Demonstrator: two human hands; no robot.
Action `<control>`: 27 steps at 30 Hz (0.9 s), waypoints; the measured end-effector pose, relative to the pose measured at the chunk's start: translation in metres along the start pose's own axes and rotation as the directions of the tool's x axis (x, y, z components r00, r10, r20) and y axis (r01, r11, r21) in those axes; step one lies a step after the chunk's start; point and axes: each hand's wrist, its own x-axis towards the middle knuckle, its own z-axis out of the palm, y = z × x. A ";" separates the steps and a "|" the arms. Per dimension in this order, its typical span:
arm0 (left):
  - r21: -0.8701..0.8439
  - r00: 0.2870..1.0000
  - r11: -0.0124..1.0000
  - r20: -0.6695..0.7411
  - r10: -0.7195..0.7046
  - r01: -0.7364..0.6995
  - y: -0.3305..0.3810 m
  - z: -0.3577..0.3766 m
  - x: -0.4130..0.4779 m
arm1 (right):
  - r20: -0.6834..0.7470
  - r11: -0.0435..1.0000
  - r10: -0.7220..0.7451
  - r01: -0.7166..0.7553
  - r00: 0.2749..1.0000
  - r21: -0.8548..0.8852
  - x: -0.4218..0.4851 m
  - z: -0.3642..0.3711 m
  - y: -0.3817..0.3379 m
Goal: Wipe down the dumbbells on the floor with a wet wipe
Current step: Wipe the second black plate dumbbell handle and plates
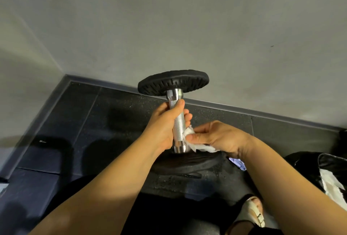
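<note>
Grips the dumbbell (178,123) by its knurled handle with the left hand (163,123), fingers (187,116) curled round it. Holds it on end, long axis near vertical, one plate up, the other down on the floor (112,114). Pinches a wet wipe (200,147) against the lower handle with the right hand (221,137).

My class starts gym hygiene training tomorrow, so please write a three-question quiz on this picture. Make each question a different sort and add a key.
1. True or false: the dumbbell lies flat on its side on the floor.
2. Fill in: the left hand grips the dumbbell's knurled chrome ____.
3. Which hand presses the wet wipe against the metal? A the left, B the right, C neither.

Key
1. False: it stands on end, one black plate up.
2. handle
3. B, the right hand, low on the handle.
</note>
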 end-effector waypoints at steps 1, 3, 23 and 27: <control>0.003 1.000 1.000 -0.008 -0.005 0.005 0.000 0.002 0.000 | -0.034 0.999 -0.007 0.008 0.999 0.033 -0.001 -0.001 0.001; 0.016 0.999 1.000 -0.027 -0.026 0.027 -0.001 0.004 0.000 | -0.127 0.993 -0.026 0.040 0.992 0.111 -0.005 -0.001 0.001; -0.233 0.959 0.935 0.154 -0.237 0.268 0.006 0.001 -0.002 | -0.047 0.513 -0.736 0.511 0.675 -0.690 0.016 -0.008 -0.034; -0.178 0.964 0.950 0.107 -0.242 0.258 0.008 -0.007 0.001 | 0.163 0.743 -0.504 0.522 0.848 -0.419 -0.004 -0.004 -0.021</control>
